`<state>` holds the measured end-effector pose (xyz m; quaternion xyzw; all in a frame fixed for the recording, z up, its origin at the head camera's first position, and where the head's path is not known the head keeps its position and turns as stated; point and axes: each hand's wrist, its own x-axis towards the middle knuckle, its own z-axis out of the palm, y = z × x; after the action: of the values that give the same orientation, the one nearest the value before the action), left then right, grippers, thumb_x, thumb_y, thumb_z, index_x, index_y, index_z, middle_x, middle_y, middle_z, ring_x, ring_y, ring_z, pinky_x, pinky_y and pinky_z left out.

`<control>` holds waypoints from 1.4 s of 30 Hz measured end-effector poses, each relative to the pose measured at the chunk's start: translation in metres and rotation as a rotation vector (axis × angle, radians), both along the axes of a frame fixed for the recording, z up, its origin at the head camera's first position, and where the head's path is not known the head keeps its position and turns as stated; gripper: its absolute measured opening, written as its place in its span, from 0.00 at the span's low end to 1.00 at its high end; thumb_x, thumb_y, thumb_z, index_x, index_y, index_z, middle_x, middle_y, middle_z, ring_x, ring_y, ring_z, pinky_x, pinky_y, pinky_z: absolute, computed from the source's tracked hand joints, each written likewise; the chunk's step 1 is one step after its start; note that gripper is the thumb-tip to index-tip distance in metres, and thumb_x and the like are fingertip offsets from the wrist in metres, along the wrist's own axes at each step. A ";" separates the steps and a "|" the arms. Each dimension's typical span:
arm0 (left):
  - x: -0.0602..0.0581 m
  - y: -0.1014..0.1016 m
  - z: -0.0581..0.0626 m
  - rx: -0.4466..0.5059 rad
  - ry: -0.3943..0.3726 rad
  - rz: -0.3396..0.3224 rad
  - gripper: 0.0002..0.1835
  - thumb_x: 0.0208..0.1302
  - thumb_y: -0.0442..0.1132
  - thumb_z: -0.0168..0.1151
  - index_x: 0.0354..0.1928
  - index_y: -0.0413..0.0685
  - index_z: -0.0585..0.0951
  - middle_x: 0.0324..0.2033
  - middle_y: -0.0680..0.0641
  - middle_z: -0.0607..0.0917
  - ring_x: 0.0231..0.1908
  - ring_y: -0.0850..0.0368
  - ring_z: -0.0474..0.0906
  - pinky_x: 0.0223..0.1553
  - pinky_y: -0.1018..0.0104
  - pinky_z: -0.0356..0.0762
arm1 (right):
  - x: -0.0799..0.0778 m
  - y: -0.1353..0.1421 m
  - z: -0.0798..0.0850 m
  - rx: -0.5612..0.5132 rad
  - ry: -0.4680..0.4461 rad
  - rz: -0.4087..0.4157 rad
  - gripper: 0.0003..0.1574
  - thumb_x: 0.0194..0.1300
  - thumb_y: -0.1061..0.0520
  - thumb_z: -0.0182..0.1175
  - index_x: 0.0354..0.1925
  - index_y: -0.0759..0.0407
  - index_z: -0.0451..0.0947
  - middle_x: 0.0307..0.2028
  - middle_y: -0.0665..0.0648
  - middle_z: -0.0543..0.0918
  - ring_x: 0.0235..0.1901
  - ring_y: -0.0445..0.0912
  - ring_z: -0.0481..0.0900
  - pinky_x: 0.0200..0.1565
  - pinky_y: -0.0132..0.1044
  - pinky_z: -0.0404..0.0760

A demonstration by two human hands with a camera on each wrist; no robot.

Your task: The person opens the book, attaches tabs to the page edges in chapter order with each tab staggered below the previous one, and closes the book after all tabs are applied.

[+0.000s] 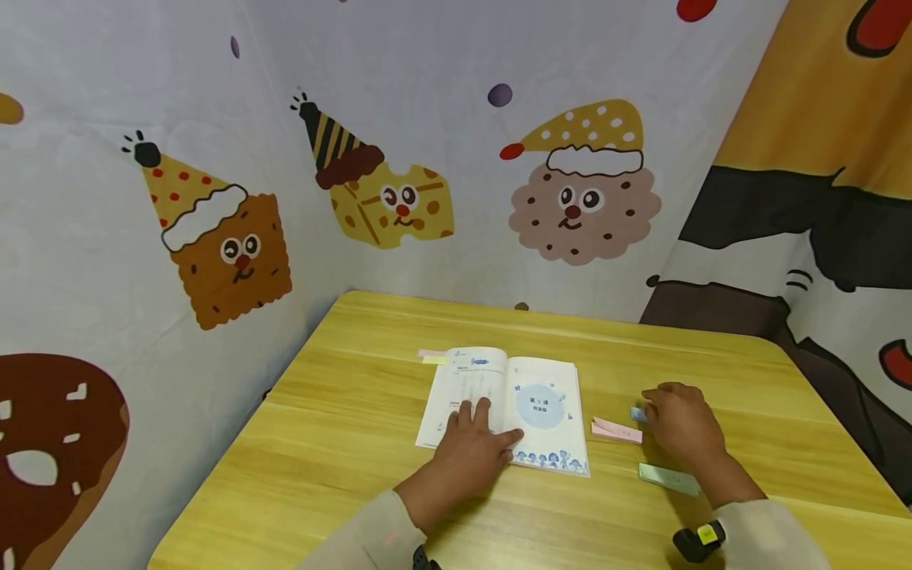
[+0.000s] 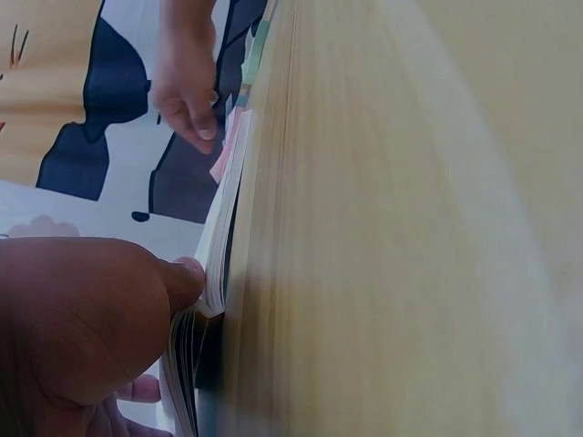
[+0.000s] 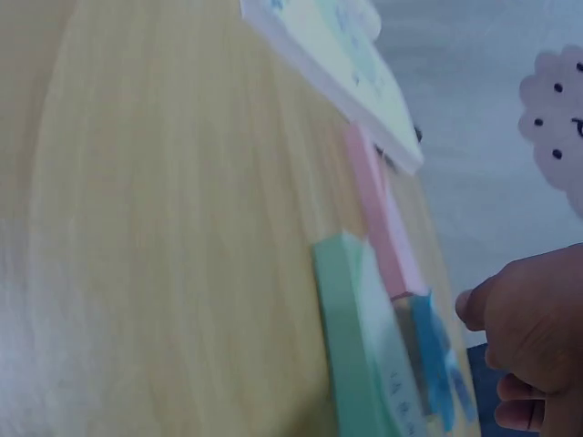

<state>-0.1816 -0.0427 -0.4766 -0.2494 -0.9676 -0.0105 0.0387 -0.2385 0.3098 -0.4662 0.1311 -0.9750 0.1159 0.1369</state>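
Observation:
An open book [image 1: 547, 380] lies on the table, printed with a blue circle on its right page. My left hand [image 1: 470, 453] rests on the lower part of the book with its fingers spread and its thumb near the fold. My right hand [image 1: 682, 423] hovers over a blue sticky-note pad [image 1: 638, 414], which it partly hides from the head camera. Its fingers are loosely bent, and nothing shows between them. Left of this hand lies a pink sticky-note pad [image 1: 617, 431]. A green sticky-note pad [image 3: 351, 337] is nearer the person.
Pink and yellow tabs [image 1: 434, 359] stick out from the book's upper left edge. The wooden table [image 1: 342, 475] has rounded corners and stands against a cloth [image 1: 456, 63] printed with cartoon snacks. Each wrist wears a dark device [image 1: 700, 541].

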 end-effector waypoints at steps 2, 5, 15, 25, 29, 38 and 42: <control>0.001 0.000 0.001 -0.002 -0.006 0.002 0.21 0.68 0.58 0.48 0.62 0.82 0.68 0.62 0.35 0.60 0.58 0.31 0.58 0.50 0.41 0.65 | -0.002 0.003 -0.005 0.025 -0.014 0.008 0.16 0.61 0.60 0.60 0.47 0.66 0.80 0.47 0.72 0.77 0.49 0.69 0.69 0.51 0.64 0.63; 0.002 0.000 0.002 0.002 -0.012 0.003 0.21 0.68 0.58 0.48 0.62 0.81 0.69 0.62 0.35 0.60 0.58 0.31 0.58 0.50 0.41 0.65 | -0.002 0.005 -0.011 0.049 -0.042 -0.003 0.15 0.62 0.58 0.60 0.46 0.64 0.81 0.49 0.72 0.75 0.51 0.70 0.67 0.50 0.65 0.63; 0.001 0.000 0.002 0.007 -0.025 0.011 0.21 0.69 0.58 0.47 0.63 0.81 0.67 0.63 0.36 0.59 0.60 0.30 0.56 0.52 0.40 0.64 | -0.004 0.004 -0.016 0.046 0.022 -0.005 0.12 0.58 0.56 0.64 0.39 0.61 0.84 0.47 0.70 0.77 0.49 0.69 0.68 0.48 0.65 0.65; 0.001 0.000 0.001 0.011 -0.025 0.012 0.21 0.68 0.58 0.47 0.63 0.81 0.67 0.63 0.35 0.59 0.60 0.30 0.57 0.52 0.40 0.64 | -0.005 0.001 -0.013 0.020 0.001 -0.027 0.06 0.57 0.56 0.65 0.32 0.57 0.83 0.39 0.64 0.81 0.43 0.65 0.72 0.43 0.61 0.69; 0.001 -0.001 0.002 0.017 -0.025 0.009 0.21 0.68 0.58 0.47 0.63 0.81 0.67 0.63 0.35 0.59 0.59 0.30 0.58 0.51 0.40 0.64 | -0.003 -0.001 -0.011 0.008 -0.069 -0.032 0.06 0.61 0.56 0.63 0.33 0.58 0.82 0.36 0.60 0.81 0.37 0.58 0.75 0.37 0.55 0.73; 0.000 -0.001 0.001 0.010 -0.025 0.007 0.21 0.68 0.58 0.47 0.63 0.82 0.67 0.63 0.35 0.59 0.59 0.31 0.58 0.51 0.41 0.64 | 0.001 -0.006 -0.003 -0.019 -0.219 -0.018 0.06 0.67 0.59 0.55 0.38 0.61 0.76 0.31 0.53 0.79 0.27 0.44 0.76 0.26 0.41 0.74; 0.000 -0.001 0.002 0.011 -0.033 0.009 0.21 0.68 0.58 0.47 0.63 0.81 0.67 0.63 0.35 0.59 0.59 0.31 0.58 0.51 0.41 0.64 | 0.004 -0.008 0.002 -0.016 -0.222 -0.003 0.07 0.68 0.59 0.54 0.40 0.62 0.75 0.29 0.52 0.79 0.23 0.41 0.74 0.23 0.39 0.72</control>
<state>-0.1815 -0.0433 -0.4745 -0.2446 -0.9691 -0.0200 0.0241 -0.2348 0.3019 -0.4638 0.1150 -0.9834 0.1374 0.0294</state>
